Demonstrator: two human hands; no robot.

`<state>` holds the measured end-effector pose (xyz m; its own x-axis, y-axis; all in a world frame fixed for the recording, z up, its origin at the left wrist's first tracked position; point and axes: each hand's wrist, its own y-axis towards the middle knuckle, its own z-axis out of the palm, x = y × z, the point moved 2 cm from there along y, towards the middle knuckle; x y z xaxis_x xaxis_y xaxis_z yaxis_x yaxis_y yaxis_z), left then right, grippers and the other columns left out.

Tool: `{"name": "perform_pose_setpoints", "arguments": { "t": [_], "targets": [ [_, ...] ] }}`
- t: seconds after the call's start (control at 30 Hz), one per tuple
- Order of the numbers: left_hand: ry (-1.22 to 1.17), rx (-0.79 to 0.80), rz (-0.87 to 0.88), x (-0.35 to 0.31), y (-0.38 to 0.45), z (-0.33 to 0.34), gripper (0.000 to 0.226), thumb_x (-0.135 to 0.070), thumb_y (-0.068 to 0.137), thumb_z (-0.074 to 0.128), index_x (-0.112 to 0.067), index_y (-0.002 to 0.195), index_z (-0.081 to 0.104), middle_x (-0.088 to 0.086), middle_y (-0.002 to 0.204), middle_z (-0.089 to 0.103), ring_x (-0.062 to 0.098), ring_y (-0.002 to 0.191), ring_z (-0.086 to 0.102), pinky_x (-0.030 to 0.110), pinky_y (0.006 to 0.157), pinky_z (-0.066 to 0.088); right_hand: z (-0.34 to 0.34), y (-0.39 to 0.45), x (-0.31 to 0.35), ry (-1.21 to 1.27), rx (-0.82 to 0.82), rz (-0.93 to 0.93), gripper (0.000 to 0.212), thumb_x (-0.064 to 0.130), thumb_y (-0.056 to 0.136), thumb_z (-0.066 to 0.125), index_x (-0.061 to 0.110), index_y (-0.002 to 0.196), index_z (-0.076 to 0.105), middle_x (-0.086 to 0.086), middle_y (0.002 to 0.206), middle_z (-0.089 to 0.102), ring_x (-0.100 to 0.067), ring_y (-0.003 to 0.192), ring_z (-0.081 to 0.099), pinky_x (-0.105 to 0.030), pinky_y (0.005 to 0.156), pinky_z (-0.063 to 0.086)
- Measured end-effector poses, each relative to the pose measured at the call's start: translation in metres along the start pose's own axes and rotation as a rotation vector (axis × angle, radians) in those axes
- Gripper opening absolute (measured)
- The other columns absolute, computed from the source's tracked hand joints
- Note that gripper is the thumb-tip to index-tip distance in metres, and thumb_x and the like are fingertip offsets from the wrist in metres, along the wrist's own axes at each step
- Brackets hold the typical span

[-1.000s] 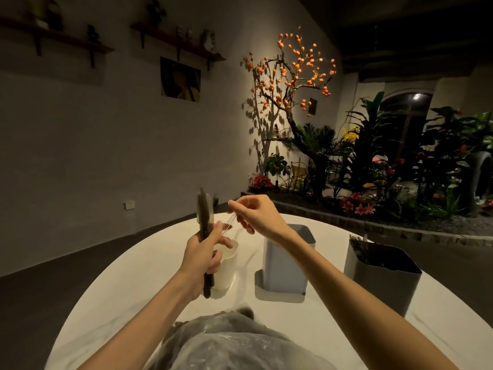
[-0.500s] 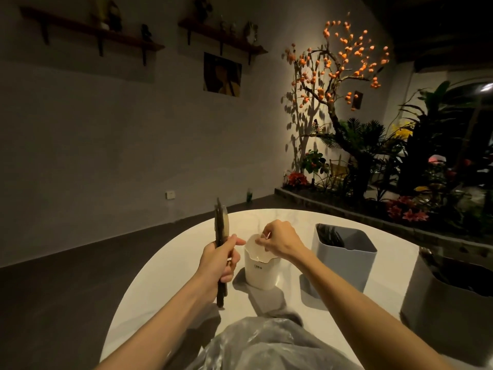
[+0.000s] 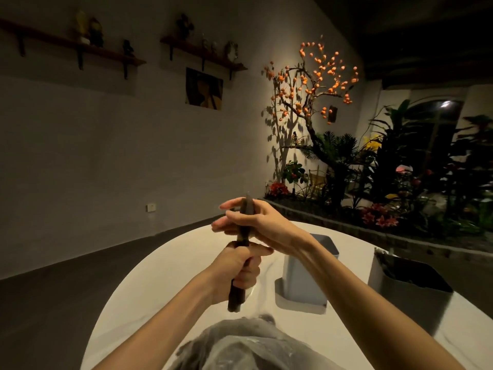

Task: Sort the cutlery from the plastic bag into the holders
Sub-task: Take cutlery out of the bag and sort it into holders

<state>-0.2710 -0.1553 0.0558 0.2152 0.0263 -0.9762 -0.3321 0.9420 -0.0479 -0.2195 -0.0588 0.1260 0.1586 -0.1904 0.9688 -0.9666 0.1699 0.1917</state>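
My left hand [image 3: 240, 267] grips a bundle of dark cutlery [image 3: 235, 300] upright above the white round table [image 3: 149, 284]. My right hand [image 3: 269, 227] reaches across from the right and pinches the top of the bundle between thumb and fingers. A crumpled clear plastic bag [image 3: 240, 345] lies at the near edge, below my arms. A grey-blue holder [image 3: 306, 276] stands on its base just right of my hands. A dark grey holder [image 3: 410, 292] with cutlery in it stands further right. My hands hide the small white holder.
The table's left and far rims drop to a dark floor [image 3: 53, 289]. A raised planter bed with plants and flowers [image 3: 373, 209] runs behind the table on the right. Bare tabletop lies left of my left arm.
My right hand left the small white holder and rose to the top of the bundle in my left hand. The view swung right, and the white holder is now hidden behind my hands.
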Motion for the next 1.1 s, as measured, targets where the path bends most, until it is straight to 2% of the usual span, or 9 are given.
{"name": "perform_pose_setpoints", "arguments": {
  "t": [0.1,0.2,0.33,0.5,0.67,0.73,0.83,0.97,1.1],
  "targets": [
    [-0.030,0.070,0.002,-0.010,-0.008,0.028,0.045,-0.011,0.097,0.056,-0.016,0.054,0.042,-0.001,0.050,0.035,0.008,0.040,0.028,0.020,0.041,0.027,-0.002,-0.030,0.020,0.220,-0.058,-0.028,0.016,0.011,0.104,0.052,0.006,0.118,0.057,-0.007,0.079,0.063,-0.018,0.072,0.062,-0.030,0.069,0.055],
    [0.030,0.130,0.005,-0.020,-0.016,0.061,0.041,-0.009,0.093,0.060,-0.015,0.055,0.046,-0.001,0.052,0.035,0.009,0.044,0.031,0.022,0.045,0.032,-0.009,-0.059,0.038,0.367,-0.108,-0.066,0.017,0.026,0.104,0.051,0.011,0.104,0.059,0.003,0.064,0.034,-0.009,0.054,0.029,-0.021,0.049,0.029],
    [0.196,0.135,0.027,-0.018,-0.015,0.109,0.040,-0.011,0.091,0.064,-0.016,0.055,0.047,0.000,0.053,0.038,0.012,0.048,0.034,0.026,0.052,0.037,-0.029,-0.099,0.068,0.432,-0.189,-0.136,0.056,0.065,0.096,0.042,0.016,0.072,0.054,0.007,0.054,0.026,-0.013,0.050,0.014,-0.025,0.046,0.014],
    [0.141,0.112,0.004,-0.005,0.001,0.171,0.043,-0.006,0.090,0.069,-0.017,0.058,0.042,0.001,0.052,0.030,0.014,0.045,0.024,0.025,0.046,0.027,-0.069,-0.145,0.085,0.390,-0.353,-0.233,0.039,0.037,0.100,0.034,0.016,0.072,0.052,0.010,0.048,0.029,-0.007,0.037,0.023,-0.018,0.036,0.023],
    [0.201,0.176,0.026,-0.001,0.028,0.224,0.035,-0.013,0.090,0.072,-0.013,0.064,0.050,0.004,0.052,0.039,0.015,0.043,0.030,0.025,0.044,0.032,-0.103,-0.186,0.092,0.269,-0.497,-0.305,0.049,0.052,0.100,0.044,0.017,0.066,0.048,0.009,0.048,0.029,-0.008,0.039,0.021,-0.018,0.038,0.019],
    [0.220,0.168,0.083,-0.004,0.038,0.238,0.019,-0.016,0.088,0.076,-0.006,0.077,0.065,0.007,0.064,0.062,0.017,0.053,0.056,0.028,0.060,0.054,-0.119,-0.199,0.100,0.145,-0.608,-0.309,0.050,0.052,0.099,0.050,0.021,0.061,0.037,0.008,0.051,0.026,-0.010,0.044,0.017,-0.020,0.040,0.016],
    [0.170,0.179,0.124,-0.002,0.051,0.247,0.022,-0.013,0.086,0.077,-0.007,0.107,0.073,0.012,0.101,0.077,0.028,0.093,0.074,0.038,0.088,0.059,-0.150,-0.215,0.108,0.069,-0.734,-0.327,0.052,0.050,0.101,0.047,0.023,0.059,0.032,0.008,0.052,0.024,-0.011,0.046,0.016,-0.022,0.042,0.015],
    [0.092,0.233,0.123,0.006,0.062,0.247,0.024,-0.005,0.088,0.072,-0.004,0.112,0.073,0.014,0.104,0.078,0.029,0.095,0.076,0.033,0.082,0.062,-0.184,-0.226,0.099,0.194,-0.798,-0.341,0.048,0.043,0.101,0.041,0.021,0.059,0.039,0.007,0.052,0.024,-0.011,0.044,0.018,-0.023,0.043,0.012],
    [0.173,0.115,0.165,0.012,0.077,0.243,0.020,-0.007,0.090,0.073,-0.013,0.108,0.074,0.004,0.101,0.079,0.019,0.091,0.077,0.028,0.072,0.062,-0.206,-0.228,0.084,0.048,-0.894,-0.339,0.043,0.032,0.102,0.037,0.023,0.060,0.040,0.005,0.055,0.025,-0.014,0.048,0.017,-0.027,0.046,0.011]
  ]
}}
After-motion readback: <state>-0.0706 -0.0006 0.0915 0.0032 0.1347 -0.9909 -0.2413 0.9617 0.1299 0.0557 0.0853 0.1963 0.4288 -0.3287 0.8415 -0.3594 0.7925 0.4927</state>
